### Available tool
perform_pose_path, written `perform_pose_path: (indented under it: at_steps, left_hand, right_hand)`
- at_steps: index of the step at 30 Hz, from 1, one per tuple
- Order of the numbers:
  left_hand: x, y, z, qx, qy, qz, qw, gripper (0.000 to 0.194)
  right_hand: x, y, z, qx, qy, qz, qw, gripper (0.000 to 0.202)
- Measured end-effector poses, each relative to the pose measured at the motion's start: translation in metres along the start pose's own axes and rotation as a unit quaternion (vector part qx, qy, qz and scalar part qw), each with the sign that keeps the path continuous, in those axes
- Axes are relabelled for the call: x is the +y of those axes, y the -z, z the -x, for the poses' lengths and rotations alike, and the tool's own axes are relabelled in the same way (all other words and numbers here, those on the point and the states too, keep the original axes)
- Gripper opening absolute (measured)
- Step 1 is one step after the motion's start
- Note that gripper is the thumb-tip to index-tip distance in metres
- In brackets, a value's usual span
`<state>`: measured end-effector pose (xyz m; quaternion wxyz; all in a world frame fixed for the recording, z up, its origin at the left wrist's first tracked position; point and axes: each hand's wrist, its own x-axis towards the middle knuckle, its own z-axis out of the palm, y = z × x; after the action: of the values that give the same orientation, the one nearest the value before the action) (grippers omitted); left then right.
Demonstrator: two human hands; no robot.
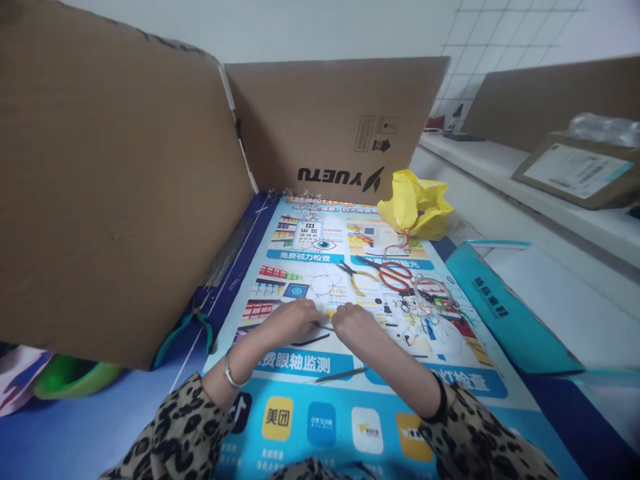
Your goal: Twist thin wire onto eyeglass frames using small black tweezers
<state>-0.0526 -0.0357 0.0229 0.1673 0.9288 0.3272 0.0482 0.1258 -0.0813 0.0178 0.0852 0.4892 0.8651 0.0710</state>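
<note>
My left hand [299, 319] and my right hand [354, 323] are close together over the printed poster sheet [295, 387]. Both have their fingers closed in a pinch, and what lies between them is too small to make out. Just beyond the fingertips, a thin, pale loop like wire or thread [326, 285] shows faintly. Yellow-handled pliers [361, 283] and red-handled scissors [396, 275] lie past my right hand. A coil of thin wire [433, 293] rests to their right. Nearer to me lies a slim dark pointed tool [341, 375].
Cardboard panels [330, 120] stand at the back and left. A crumpled yellow bag [416, 205] sits at the back right, near a teal box [505, 310]. Green-handled pliers [187, 328], a bundle of thin rods [220, 260] and a green bowl [75, 380] are at left.
</note>
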Motion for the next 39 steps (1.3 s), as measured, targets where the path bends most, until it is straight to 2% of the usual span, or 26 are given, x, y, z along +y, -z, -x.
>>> perform_pose_path:
  at_steps: [4,11,16,22,25,31,35,39]
  left_hand:
    - [-0.002,-0.012,0.000,0.011,-0.020,-0.031,0.999,0.011]
    - [-0.003,-0.007,0.001,-0.001,-0.040,-0.002,0.999,0.013]
    - [0.001,-0.004,-0.004,-0.029,0.019,0.002,0.999,0.016]
    - [0.013,-0.006,-0.014,-0.032,0.088,-0.068,0.993,0.019]
    - [0.020,-0.008,-0.017,-0.020,0.089,-0.108,0.990,0.015]
    - [0.028,-0.006,-0.014,0.024,0.038,-0.183,0.982,0.013]
    - [0.031,0.004,-0.015,0.058,0.021,-0.222,0.973,0.012]
    - [0.033,0.022,-0.026,0.086,0.020,-0.250,0.964,0.015]
  right_hand:
    - [-0.005,0.005,-0.013,-0.018,0.001,-0.004,1.000,0.015]
    - [-0.006,0.008,-0.031,-0.045,0.024,-0.017,0.999,0.019]
    - [0.001,0.004,-0.032,-0.045,0.058,-0.026,0.997,0.017]
    - [0.017,0.005,-0.022,-0.019,0.085,-0.036,0.996,0.016]
    - [0.023,0.005,-0.012,-0.005,0.084,-0.041,0.996,0.014]
    - [0.027,0.002,-0.004,0.019,0.061,-0.062,0.996,0.013]
    - [0.033,0.011,-0.003,0.045,0.020,-0.081,0.995,0.015]
    - [0.045,0.027,0.000,0.069,-0.001,-0.081,0.994,0.015]
